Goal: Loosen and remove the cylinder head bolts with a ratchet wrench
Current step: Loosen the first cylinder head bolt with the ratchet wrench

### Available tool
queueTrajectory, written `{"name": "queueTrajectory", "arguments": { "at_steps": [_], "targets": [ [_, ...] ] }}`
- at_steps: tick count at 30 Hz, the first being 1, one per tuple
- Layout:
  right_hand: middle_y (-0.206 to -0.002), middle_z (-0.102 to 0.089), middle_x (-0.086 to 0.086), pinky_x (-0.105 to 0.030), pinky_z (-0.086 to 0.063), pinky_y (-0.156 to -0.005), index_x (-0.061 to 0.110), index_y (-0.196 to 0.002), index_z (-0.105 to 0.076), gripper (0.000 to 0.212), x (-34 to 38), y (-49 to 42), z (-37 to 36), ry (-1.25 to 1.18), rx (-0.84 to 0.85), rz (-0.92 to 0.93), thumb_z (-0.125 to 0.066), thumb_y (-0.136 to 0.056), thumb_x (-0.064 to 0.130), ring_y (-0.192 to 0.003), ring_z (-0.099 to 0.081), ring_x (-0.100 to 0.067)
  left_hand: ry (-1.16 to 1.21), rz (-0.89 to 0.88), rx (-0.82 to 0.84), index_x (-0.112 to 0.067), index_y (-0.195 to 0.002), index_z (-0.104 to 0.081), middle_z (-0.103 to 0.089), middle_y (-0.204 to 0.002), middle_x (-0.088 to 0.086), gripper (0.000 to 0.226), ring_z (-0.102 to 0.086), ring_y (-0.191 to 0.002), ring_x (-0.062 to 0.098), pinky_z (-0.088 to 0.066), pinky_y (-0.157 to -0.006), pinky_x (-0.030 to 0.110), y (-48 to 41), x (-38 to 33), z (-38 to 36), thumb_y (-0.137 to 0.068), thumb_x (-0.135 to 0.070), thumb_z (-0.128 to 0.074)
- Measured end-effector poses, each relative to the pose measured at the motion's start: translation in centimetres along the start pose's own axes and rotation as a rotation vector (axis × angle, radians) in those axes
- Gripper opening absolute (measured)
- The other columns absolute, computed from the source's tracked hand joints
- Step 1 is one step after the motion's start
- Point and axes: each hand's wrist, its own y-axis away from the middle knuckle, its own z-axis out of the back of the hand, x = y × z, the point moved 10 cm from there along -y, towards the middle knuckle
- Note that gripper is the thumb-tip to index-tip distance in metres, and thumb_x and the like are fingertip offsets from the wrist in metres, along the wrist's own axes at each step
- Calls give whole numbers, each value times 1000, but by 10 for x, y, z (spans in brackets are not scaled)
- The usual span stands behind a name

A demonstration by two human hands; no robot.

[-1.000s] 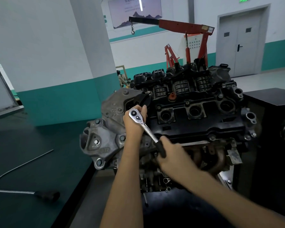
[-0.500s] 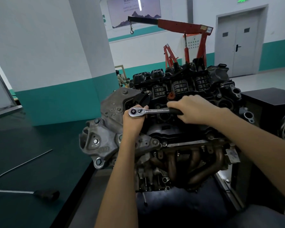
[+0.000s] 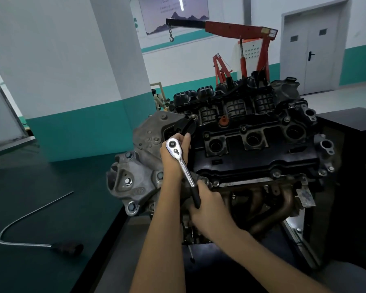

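Note:
An engine with a black cylinder head cover (image 3: 254,153) stands in front of me on a stand. A chrome ratchet wrench (image 3: 181,161) sits with its head at the cover's left end; the bolt under it is hidden. My left hand (image 3: 173,157) grips the ratchet just beneath its head, fingers curled round it. My right hand (image 3: 207,206) grips the black handle at the lower end, which points down toward me over the exhaust manifold (image 3: 268,208).
A bent metal rod with a black grip (image 3: 40,235) lies on the dark green bench at the left. A black cabinet (image 3: 351,125) stands to the right of the engine. A red engine crane (image 3: 241,37) and a white pillar (image 3: 118,60) stand behind.
My right hand has swung the ratchet handle from pointing right across the head cover back down toward me. The left hand has stayed at the ratchet head.

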Motion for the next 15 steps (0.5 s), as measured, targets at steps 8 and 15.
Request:
{"name": "queueTrajectory", "arguments": {
  "at_steps": [8, 15],
  "targets": [
    [-65, -36, 10, -28, -31, -56, 25, -109, -49, 26, 21, -65, 110, 838, 58, 312, -57, -85, 21, -67, -55, -22, 60, 4, 141, -16, -54, -42, -37, -46, -11, 44, -34, -48, 5, -30, -50, 21, -3, 1, -10, -91, -22, -65],
    [-68, -50, 2, -32, -42, -58, 26, -94, -39, 23, 0, 1, 40, 216, -32, 57, -55, -81, 18, -68, -55, -30, 22, -18, 28, 10, -69, -51, -43, -58, 12, 44, -37, -57, 18, -32, -56, 30, 0, -6, -3, -94, -26, -61]
  ]
}}
